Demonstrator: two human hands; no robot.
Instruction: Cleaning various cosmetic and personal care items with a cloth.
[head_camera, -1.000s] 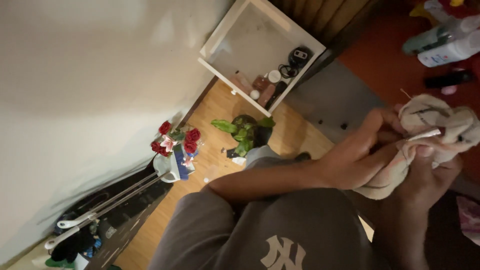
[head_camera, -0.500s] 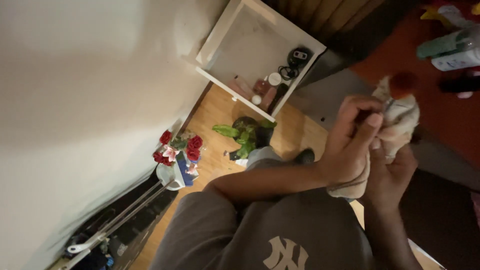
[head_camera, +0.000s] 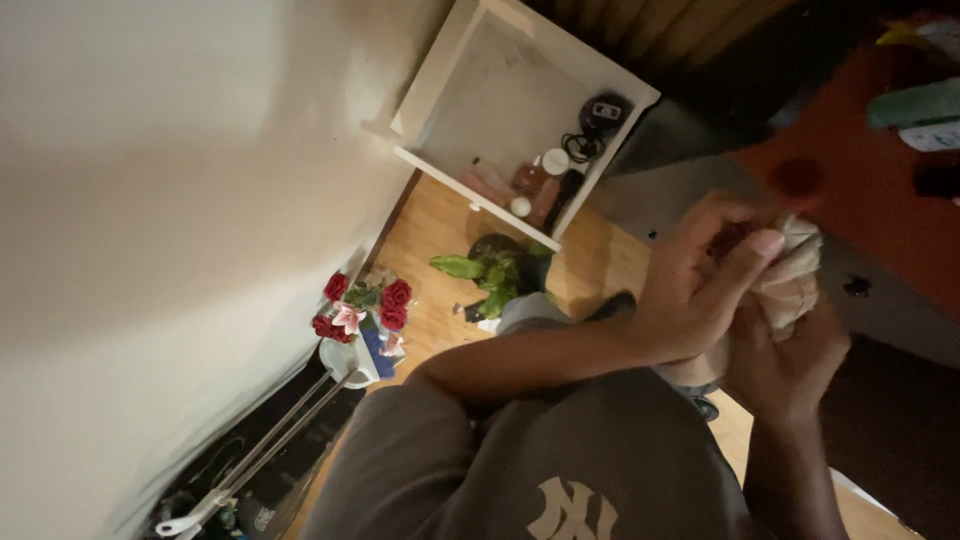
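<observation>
At the right of the frame, the left hand and right hand both close around a crumpled beige cloth, pinching it between them, above the wooden floor near a white shelf.

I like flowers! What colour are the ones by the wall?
Mostly red flowers, one pink, in the head view.

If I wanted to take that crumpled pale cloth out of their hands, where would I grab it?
Probably the bunched end of the pale cloth poking out above the left hand, coming from the upper right. The rest is wrapped between that hand and the right hand.
</observation>
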